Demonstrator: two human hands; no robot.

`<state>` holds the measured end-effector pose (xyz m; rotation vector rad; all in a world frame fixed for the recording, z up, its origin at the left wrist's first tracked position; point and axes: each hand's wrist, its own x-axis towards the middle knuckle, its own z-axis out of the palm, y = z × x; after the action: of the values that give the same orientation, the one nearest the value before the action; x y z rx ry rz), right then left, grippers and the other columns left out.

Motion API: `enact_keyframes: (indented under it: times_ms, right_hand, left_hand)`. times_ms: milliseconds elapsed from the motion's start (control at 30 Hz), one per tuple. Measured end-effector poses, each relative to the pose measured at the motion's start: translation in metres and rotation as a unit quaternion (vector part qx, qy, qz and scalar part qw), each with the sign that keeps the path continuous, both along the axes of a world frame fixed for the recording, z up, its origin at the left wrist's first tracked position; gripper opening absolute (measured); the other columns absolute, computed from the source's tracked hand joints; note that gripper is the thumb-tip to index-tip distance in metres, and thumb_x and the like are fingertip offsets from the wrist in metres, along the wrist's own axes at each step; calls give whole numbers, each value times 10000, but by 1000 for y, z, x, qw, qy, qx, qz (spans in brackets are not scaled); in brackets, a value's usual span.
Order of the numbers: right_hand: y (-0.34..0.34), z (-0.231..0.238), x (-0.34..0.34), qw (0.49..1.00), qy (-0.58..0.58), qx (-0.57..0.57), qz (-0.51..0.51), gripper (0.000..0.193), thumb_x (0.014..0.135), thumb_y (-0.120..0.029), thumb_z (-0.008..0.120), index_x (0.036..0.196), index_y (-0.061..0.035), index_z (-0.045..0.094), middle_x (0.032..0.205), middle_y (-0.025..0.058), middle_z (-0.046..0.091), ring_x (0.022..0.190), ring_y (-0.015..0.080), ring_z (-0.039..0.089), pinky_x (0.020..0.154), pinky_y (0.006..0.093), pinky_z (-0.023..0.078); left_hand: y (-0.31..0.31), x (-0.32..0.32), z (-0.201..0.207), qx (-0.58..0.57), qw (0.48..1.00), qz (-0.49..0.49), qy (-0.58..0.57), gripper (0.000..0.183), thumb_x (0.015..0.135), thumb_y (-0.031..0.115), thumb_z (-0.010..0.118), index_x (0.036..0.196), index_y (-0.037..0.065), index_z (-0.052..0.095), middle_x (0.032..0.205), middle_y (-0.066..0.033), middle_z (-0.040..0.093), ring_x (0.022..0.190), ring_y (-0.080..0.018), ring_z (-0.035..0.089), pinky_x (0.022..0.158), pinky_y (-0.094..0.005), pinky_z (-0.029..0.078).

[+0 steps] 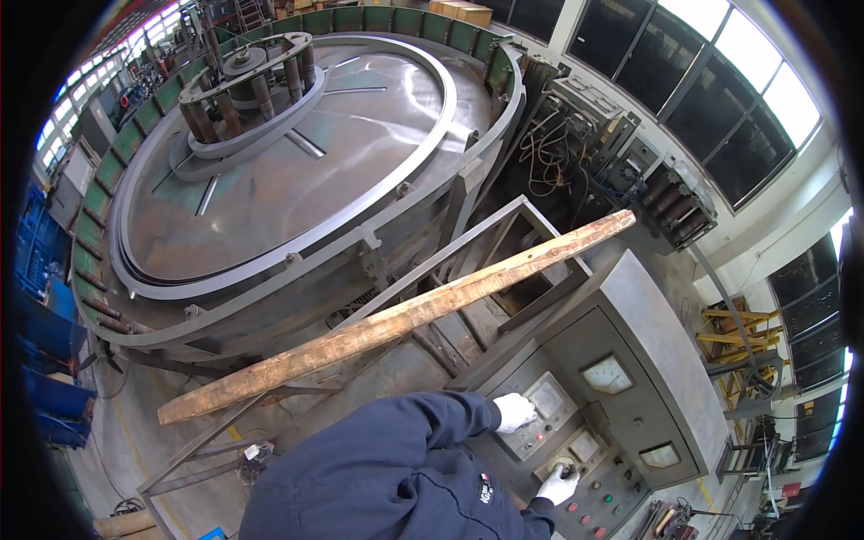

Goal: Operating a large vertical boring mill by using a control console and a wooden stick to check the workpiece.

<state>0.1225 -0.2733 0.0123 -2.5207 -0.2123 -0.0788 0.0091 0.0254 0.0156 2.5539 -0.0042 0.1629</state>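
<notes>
A grey control console (pixel 652 301) stands in front of me, with gauges, lamps and buttons. My left hand (pixel 514 412), in a white glove, rests on the upper part of its sloping panel beside a square meter (pixel 545 396); its fingertips are too small and covered to make out. Lower on the panel, my right hand (pixel 559 487), also gloved in white, has its fingers around a dark rotary knob (pixel 564 467) below a second small meter (pixel 584 446). Red and green buttons (pixel 607 498) sit close to the right hand.
Beyond the console lies a large round metal turntable (pixel 360 171) with a green outer wall. A long wooden beam (pixel 405 319) slants across in front of it, over a metal frame (pixel 517 209). Yellow metal racks (pixel 742 328) stand at right; blue bins (pixel 56 396) are at far left.
</notes>
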Motion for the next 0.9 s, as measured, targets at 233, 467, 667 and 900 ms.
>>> enact_keyframes:
  times_ms: [233,467,667,900]
  right_hand:
    - [4,6,-3,1000,6,-5,-1,367,954,-101,794,1273,56,706,1174,215,756,1070,351,725,986,434,555]
    - [7,12,-6,1000,1,-15,2,383,952,-111,798,1279,63,699,1177,225,757,1066,361,728,983,437,560]
    - [2,3,-2,1000,-7,2,13,393,955,-129,791,1284,64,698,1175,226,756,1069,365,726,982,442,557]
    - [1,1,-1,1000,-26,-6,15,388,959,-139,794,1268,77,705,1126,230,771,1005,354,744,947,430,576]
  left_hand:
    - [-2,1,-6,-4,1000,5,-13,165,937,209,705,1034,80,739,975,-152,711,928,-358,721,805,-496,580]
    - [-1,1,-7,-2,1000,0,-16,170,924,206,719,1034,77,740,971,-152,708,927,-358,720,803,-495,580]
    - [0,0,-4,-6,1000,2,-22,164,912,193,724,1027,76,739,965,-152,710,922,-361,721,797,-495,582]
    - [1,-1,-1,-6,1000,4,-21,154,915,192,721,1013,76,741,964,-153,715,920,-361,724,793,-494,585]
